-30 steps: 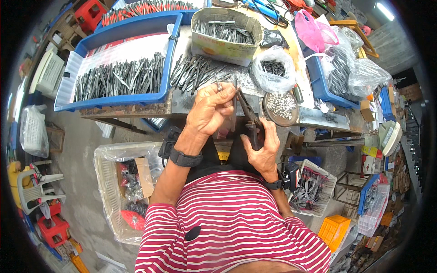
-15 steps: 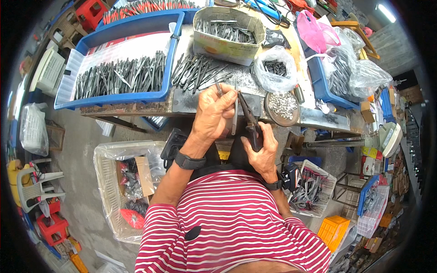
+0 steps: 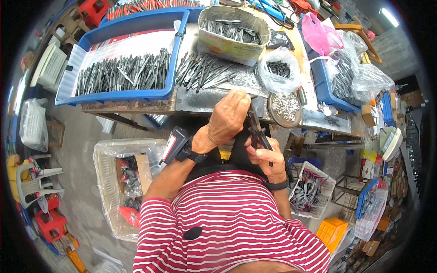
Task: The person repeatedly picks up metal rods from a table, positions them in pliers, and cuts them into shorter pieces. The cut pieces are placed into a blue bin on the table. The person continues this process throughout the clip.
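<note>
My right hand (image 3: 271, 160) is wrapped round the handles of dark pliers (image 3: 256, 129), whose jaws point up toward the table's near edge. Beside the jaws, my left hand (image 3: 230, 113) is closed, its back turned up and its fingertips curled near the plier tip. Whatever lies in those fingers is hidden. Just beyond, a loose pile of thin dark metal strips (image 3: 200, 70) lies on the workbench (image 3: 195, 101). To its right a round dish (image 3: 299, 119) carries small silvery pieces, and a clear plastic bag (image 3: 267, 82) holds short dark parts.
A blue tray (image 3: 136, 96) of upright metal strips stands at the left. Behind the pile sits a cardboard box (image 3: 232, 51) of similar strips. Bagged parts fill a blue bin (image 3: 321, 91) at the right. On the floor are a lined crate (image 3: 105, 191) and a white basket (image 3: 325, 193).
My left hand has turned over and shifted right toward the plier jaws; the thin metal strips it pinched are now hidden. My right hand has lowered slightly, and the plier handles have spread.
</note>
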The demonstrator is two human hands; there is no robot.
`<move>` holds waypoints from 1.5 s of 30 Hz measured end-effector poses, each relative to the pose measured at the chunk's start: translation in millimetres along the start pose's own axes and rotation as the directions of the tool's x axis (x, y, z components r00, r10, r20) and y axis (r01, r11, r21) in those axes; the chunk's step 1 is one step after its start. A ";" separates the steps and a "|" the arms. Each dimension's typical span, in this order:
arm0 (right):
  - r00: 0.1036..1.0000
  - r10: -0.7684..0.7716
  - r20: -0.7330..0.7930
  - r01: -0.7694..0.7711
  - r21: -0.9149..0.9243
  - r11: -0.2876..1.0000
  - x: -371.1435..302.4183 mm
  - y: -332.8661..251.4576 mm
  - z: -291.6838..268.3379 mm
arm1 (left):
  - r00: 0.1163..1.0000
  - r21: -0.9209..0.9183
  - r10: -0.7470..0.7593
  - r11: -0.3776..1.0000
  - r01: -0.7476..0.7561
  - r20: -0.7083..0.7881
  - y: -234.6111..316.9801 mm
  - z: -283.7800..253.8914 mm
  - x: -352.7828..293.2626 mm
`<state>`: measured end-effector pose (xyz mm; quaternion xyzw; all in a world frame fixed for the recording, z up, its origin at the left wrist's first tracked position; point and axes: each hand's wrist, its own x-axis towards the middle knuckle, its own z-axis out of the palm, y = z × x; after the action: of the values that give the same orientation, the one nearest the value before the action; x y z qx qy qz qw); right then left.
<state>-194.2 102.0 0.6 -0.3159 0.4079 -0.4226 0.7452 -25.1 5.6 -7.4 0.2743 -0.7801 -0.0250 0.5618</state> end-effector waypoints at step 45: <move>0.948 -0.297 -0.114 0.221 -0.437 0.872 8.3 16.8 -6.9 | 0.817 0.131 -0.576 0.809 0.573 -0.018 -67.4 -4.9 29.7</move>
<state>-191.4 101.2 -19.2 -0.4813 0.5076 -0.4480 0.5568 -0.3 -63.8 -3.4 0.5330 -0.6670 -0.1459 0.4998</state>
